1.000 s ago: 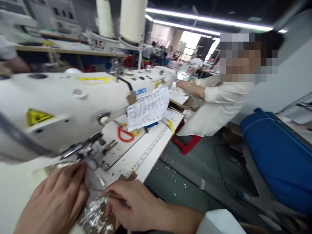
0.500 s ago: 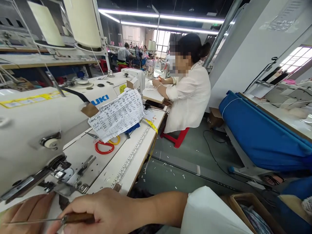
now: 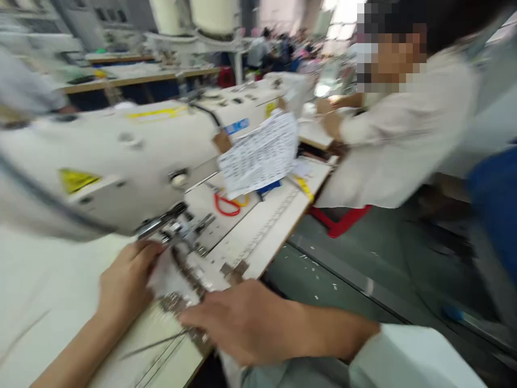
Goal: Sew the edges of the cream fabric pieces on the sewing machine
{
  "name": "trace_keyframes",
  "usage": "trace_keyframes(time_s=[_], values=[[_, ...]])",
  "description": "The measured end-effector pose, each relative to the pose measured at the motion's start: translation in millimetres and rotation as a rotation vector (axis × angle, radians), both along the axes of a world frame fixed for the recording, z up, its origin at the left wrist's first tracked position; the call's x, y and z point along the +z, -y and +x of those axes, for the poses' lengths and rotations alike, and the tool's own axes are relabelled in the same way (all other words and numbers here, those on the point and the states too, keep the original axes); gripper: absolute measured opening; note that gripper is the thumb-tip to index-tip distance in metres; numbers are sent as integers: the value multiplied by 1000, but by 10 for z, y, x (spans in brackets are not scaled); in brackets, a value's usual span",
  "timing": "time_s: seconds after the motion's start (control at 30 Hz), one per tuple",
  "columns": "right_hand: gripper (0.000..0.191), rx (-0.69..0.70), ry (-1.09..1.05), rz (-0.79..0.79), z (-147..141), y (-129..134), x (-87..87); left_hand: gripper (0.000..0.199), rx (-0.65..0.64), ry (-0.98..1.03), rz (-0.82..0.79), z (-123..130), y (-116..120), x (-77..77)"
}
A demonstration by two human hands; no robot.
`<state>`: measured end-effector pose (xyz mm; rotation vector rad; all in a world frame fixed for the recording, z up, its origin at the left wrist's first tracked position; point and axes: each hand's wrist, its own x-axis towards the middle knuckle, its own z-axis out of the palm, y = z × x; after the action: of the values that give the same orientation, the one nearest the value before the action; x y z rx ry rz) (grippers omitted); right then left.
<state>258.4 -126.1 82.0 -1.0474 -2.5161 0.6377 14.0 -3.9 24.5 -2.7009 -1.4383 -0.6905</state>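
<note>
My left hand [image 3: 125, 277] is at the needle area of the white sewing machine [image 3: 133, 153], its fingers closed on the edge of a small white cloth piece [image 3: 163, 277]. My right hand [image 3: 246, 318] lies at the table's front edge, beside the metal folder attachment [image 3: 191, 280] in front of the needle. From under its fingers the thin spike of an awl [image 3: 155, 344] points left; the handle is hidden in my palm. Motion blur smears the fingertips and the cloth.
Red-handled scissors [image 3: 226, 205] lie behind the needle, partly under a handwritten sheet [image 3: 260, 156]. A yellow tape measure [image 3: 304, 187] hangs at the table edge. A co-worker [image 3: 407, 129] sits on a red stool [image 3: 339, 221] to the right. Thread cones [image 3: 214, 16] stand behind.
The view has swung left, so more of the machine and table shows. My left hand now shows fully at the needle; my right hand's fingers reach over the folder, with the awl still held.
</note>
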Motion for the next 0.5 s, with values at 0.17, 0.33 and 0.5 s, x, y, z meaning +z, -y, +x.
trace_keyframes(time_s=[0.17, 0.33, 0.5], values=[[37, -134, -56, 51, -6, -20, -222, 19, -31, 229, -33, 55, -52, -15], [27, -369, -129, 2, -71, -172, -330, 20, -61, 320, -86, 13, -63, -50], [25, -432, -102, 88, -174, -360, -480, 19, -84, 340, -109, 5, -58, -5]])
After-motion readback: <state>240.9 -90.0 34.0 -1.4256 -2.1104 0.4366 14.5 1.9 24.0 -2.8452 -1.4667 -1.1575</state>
